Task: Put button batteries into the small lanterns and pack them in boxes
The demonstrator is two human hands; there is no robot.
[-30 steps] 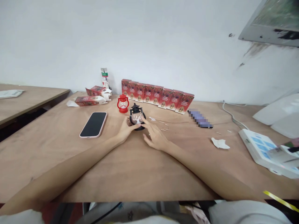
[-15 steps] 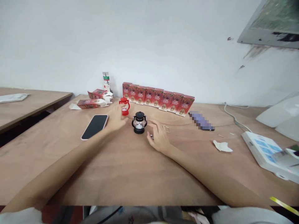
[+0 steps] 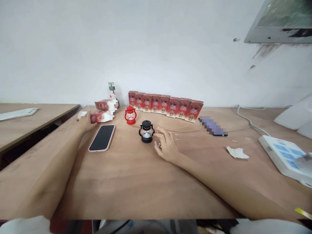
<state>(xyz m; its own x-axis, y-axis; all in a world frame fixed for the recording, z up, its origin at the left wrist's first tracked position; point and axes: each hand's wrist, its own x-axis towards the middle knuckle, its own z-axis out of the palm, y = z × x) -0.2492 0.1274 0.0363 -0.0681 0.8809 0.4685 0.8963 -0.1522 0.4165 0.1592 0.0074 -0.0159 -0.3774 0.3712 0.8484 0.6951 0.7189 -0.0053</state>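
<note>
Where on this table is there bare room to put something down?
The widest free patch on the table lies between the forearms, from the black lantern to the near edge. A smaller one separates the right hand from the white scrap. Crowded: back left, where the left hand is at the red cartons, and the row of red boxes.

A phone point(image 3: 101, 138) lies on the table point(image 3: 122, 185) left of two lanterns point(image 3: 146, 132) standing before a box row point(image 3: 165, 104).

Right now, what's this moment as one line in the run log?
left hand: at red-and-white cardboard box | right hand: beside black clear-globed lantern | black lantern: upright | red clear-globed lantern: upright
</note>
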